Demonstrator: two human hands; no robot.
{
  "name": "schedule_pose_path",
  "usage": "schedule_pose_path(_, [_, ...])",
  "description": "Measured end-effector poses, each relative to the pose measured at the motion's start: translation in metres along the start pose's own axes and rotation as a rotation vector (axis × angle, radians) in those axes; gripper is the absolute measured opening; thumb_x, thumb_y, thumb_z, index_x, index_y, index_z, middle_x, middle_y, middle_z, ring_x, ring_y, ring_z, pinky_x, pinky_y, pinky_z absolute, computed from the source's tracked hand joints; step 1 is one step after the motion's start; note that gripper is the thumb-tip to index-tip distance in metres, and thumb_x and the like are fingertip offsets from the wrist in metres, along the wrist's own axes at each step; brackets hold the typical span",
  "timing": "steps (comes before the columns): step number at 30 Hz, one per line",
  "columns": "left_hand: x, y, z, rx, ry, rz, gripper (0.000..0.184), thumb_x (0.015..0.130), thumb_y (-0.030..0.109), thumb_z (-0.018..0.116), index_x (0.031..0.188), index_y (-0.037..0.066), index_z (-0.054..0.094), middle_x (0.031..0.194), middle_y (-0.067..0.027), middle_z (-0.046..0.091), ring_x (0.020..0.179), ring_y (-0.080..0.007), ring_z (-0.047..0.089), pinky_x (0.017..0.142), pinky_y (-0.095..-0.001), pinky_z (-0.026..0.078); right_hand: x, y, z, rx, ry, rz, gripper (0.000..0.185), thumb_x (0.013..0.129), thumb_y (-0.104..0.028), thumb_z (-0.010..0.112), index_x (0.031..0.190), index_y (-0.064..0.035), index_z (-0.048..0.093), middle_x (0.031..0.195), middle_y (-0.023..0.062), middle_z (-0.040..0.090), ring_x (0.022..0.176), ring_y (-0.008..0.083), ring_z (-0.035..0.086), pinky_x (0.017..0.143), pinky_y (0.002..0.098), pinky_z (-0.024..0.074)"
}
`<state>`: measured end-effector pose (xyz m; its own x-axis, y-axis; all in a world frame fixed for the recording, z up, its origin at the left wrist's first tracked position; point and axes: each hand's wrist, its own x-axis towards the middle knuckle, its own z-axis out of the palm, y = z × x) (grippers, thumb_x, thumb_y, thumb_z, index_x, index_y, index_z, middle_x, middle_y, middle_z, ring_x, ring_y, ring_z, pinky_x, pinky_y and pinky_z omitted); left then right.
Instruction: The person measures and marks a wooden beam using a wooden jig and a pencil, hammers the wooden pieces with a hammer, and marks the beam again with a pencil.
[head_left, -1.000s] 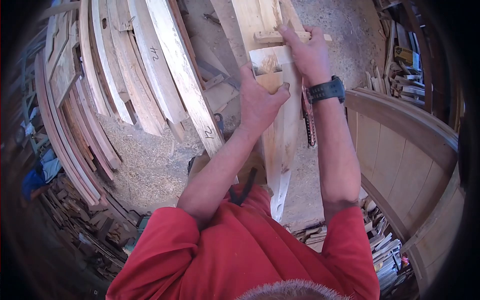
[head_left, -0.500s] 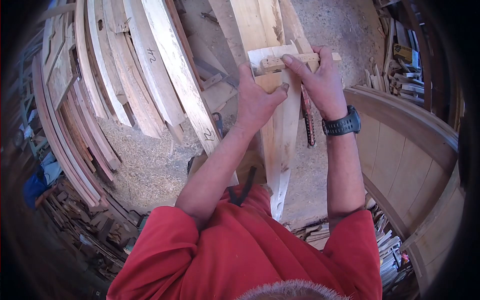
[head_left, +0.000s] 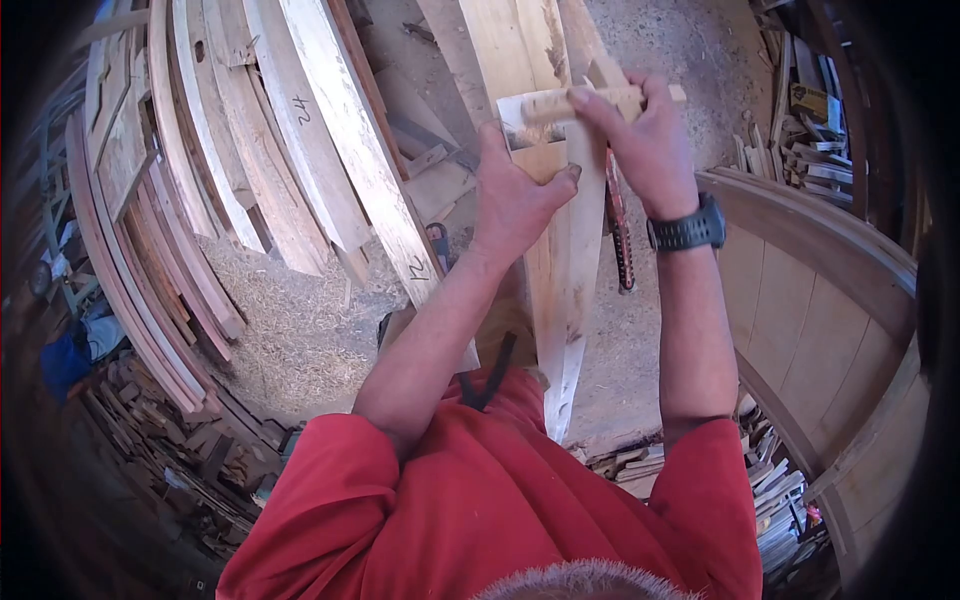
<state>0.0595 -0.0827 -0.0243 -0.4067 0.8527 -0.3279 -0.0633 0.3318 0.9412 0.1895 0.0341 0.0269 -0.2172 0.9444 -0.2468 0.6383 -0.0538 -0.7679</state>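
Observation:
My left hand (head_left: 520,190) is closed round the left side of a long wooden beam (head_left: 552,270), its thumb lying across the top. Just past that thumb, the beam has a pale notched section (head_left: 530,128) with a brownish patch in it. My right hand (head_left: 640,135), with a black watch on the wrist, pinches a short wooden stick (head_left: 548,106). A crosspiece sits on the stick, giving it the shape of a marking gauge. The stick lies crosswise over the far part of the notch; whether it touches the wood I cannot tell.
Long curved planks (head_left: 330,120), some with pencilled numbers, are stacked at left. A red-and-black tool (head_left: 620,230) lies below the beam on its right. A curved panelled wooden piece (head_left: 800,300) stands at right. Offcuts (head_left: 815,160) are piled behind it, and shavings (head_left: 300,330) cover the floor.
My right hand has shifted slightly away from me with the wooden stick, uncovering more of the notched section. My left hand keeps its hold on the beam.

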Motion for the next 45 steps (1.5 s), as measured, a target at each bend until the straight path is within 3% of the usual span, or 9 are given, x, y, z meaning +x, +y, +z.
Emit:
schedule_pose_path(12, [-0.001,-0.002,-0.002,0.041,-0.026,0.092,0.062,0.079,0.008,0.086,0.126,-0.003,0.047,0.118,-0.0158,0.065,0.106,-0.0201,0.068,0.091,-0.0355,0.058,0.025,-0.009,0.033,-0.120,0.158,0.011,0.073,0.089,-0.046,0.087,0.128,0.0091,0.059,0.109,0.0235,0.075,0.097,0.0293,0.075,0.084,0.0386,0.0586])
schedule_pose_path(16, [-0.004,0.004,-0.001,-0.003,-0.035,0.038,0.064,0.078,0.012,0.087,0.125,-0.003,0.047,0.116,-0.0171,0.066,0.106,-0.0229,0.068,0.092,-0.0374,0.057,0.057,0.011,0.017,0.436,0.222,0.122,0.085,0.088,-0.045,0.088,0.143,0.0063,0.048,0.114,0.0188,0.073,0.095,0.0225,0.075,0.073,0.0336,0.0603])
schedule_pose_path(23, [0.003,-0.011,-0.003,-0.052,-0.028,0.025,0.066,0.077,0.015,0.089,0.125,-0.003,0.047,0.116,-0.0186,0.066,0.109,-0.0257,0.067,0.096,-0.0391,0.054,0.136,0.124,0.058,0.487,0.283,0.264,0.073,0.093,-0.034,0.084,0.145,0.0019,0.048,0.105,0.0152,0.073,0.077,0.0159,0.072,0.062,0.0306,0.0582])
schedule_pose_path(26, [0.007,-0.011,-0.003,-0.134,-0.038,0.010,0.066,0.078,0.013,0.088,0.127,-0.003,0.048,0.117,-0.0177,0.066,0.111,-0.0245,0.067,0.097,-0.0388,0.054,0.155,0.138,0.087,0.430,0.181,0.222,0.078,0.094,-0.038,0.080,0.152,0.0013,0.045,0.115,0.0218,0.074,0.093,0.0270,0.077,0.079,0.0381,0.0621])
schedule_pose_path(29, [0.010,-0.013,-0.004,-0.090,-0.037,0.025,0.066,0.078,0.012,0.088,0.128,-0.003,0.048,0.119,-0.0170,0.066,0.111,-0.0230,0.066,0.098,-0.0382,0.055,0.156,0.132,0.092,-0.134,-0.106,0.107,0.098,0.096,-0.053,0.072,0.166,0.0011,0.029,0.145,0.0334,0.061,0.139,0.0437,0.059,0.116,0.0440,0.0462])
schedule_pose_path(36, [0.019,-0.029,-0.003,-0.013,-0.031,0.087,0.061,0.082,0.011,0.089,0.125,-0.002,0.047,0.115,-0.0153,0.070,0.103,-0.0190,0.072,0.089,-0.0342,0.060,0.142,0.135,0.081,-0.248,-0.224,0.086,0.103,0.096,-0.053,0.072,0.168,0.0020,0.023,0.139,0.0326,0.066,0.133,0.0392,0.065,0.111,0.0421,0.0507])
schedule_pose_path(41, [0.019,-0.032,-0.005,0.050,-0.023,0.110,0.062,0.083,0.011,0.089,0.126,-0.003,0.046,0.116,-0.0156,0.070,0.104,-0.0188,0.071,0.090,-0.0345,0.060,0.097,0.095,0.027,0.042,-0.160,0.193,0.081,0.099,-0.044,0.069,0.160,0.0026,0.043,0.115,0.0249,0.076,0.091,0.0275,0.078,0.075,0.0383,0.0626])
schedule_pose_path(43, [0.020,-0.027,-0.004,0.007,-0.027,0.063,0.065,0.080,0.013,0.089,0.127,-0.003,0.047,0.119,-0.0170,0.068,0.108,-0.0220,0.069,0.095,-0.0369,0.057,0.071,0.057,-0.010,0.401,0.143,0.016,0.051,0.106,-0.026,0.066,0.151,-0.0020,0.058,0.102,0.0100,0.079,0.085,0.0136,0.074,0.080,0.0289,0.0593])
schedule_pose_path(45, [0.018,-0.027,-0.004,-0.033,-0.026,0.012,0.068,0.077,0.015,0.089,0.128,-0.003,0.048,0.121,-0.0183,0.066,0.112,-0.0253,0.067,0.101,-0.0392,0.053,0.035,0.002,-0.058,0.411,0.444,-0.420,0.033,0.106,-0.026,0.066,0.129,-0.0044,0.071,0.108,0.0091,0.079,0.085,0.0160,0.075,0.081,0.0311,0.0600])
